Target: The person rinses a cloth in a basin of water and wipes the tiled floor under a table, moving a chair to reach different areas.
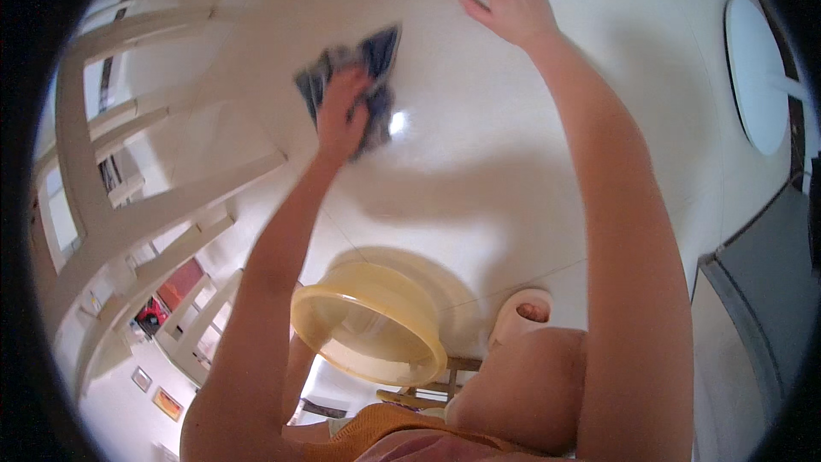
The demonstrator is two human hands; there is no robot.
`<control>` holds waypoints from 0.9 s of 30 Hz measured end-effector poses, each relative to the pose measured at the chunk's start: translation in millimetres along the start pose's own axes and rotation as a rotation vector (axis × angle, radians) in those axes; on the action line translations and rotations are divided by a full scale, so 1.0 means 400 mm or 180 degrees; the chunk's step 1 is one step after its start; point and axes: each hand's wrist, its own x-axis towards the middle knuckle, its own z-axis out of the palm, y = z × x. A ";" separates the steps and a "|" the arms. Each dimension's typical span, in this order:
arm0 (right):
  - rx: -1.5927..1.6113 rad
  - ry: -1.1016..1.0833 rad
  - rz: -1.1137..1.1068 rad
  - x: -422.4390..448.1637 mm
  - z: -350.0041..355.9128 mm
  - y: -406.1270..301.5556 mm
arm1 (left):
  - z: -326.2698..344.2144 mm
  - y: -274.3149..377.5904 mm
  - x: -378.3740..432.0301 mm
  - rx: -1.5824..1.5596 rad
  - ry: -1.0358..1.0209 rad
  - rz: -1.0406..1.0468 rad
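Observation:
My left hand presses on a crumpled dark blue and grey cloth, its fingers over the folds; both are somewhat blurred. Under the cloth is the pale, glossy tiled floor. Farther to the right, my right hand is stretched out over the floor with its fingers apart and holds nothing. Whether its palm touches the tiles, I cannot tell. Close to my body, a yellow plastic basin is between my two arms, its wide rim facing me. Liquid inside it cannot be made out clearly.
White furniture legs and rails stand along the left. At right are a round white pedestal base and a grey-topped piece of furniture. My foot wears a pale slipper. Part of a wooden stool shows beneath me.

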 end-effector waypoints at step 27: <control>0.2886 -0.1517 0.2216 -0.417 -0.599 -0.236 | 0.277 0.298 0.218 0.0429 0.0064 0.0799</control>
